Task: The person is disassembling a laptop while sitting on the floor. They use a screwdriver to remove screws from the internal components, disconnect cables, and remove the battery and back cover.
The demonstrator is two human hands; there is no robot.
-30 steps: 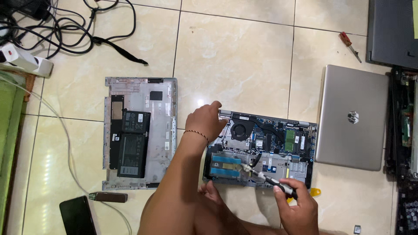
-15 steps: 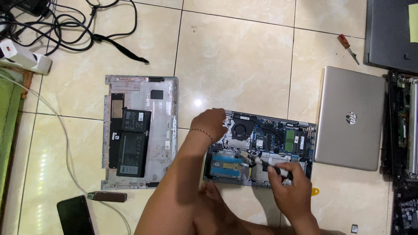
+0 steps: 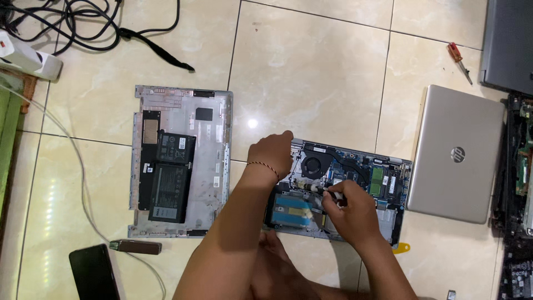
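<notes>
The right hand [image 3: 351, 212] hides the tool's [image 3: 319, 189] handle; tip blurred.

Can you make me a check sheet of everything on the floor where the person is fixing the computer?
Surface: pale shiny floor tiles, with dark grout lines.
Job's things: opened laptop with fan, circuit boards and a blue part showing; a screwdriver with its tip inside.
Clutter: removed bottom cover with black battery, closed silver laptop, red-handled screwdriver, black phone, small yellow tool.
Hands: left hand rests on the opened laptop's edge; right hand grips the screwdriver.
Cables: tangled black cables; white cord running from a power strip.
Surroundings: more dismantled computers at the right edge.
</notes>
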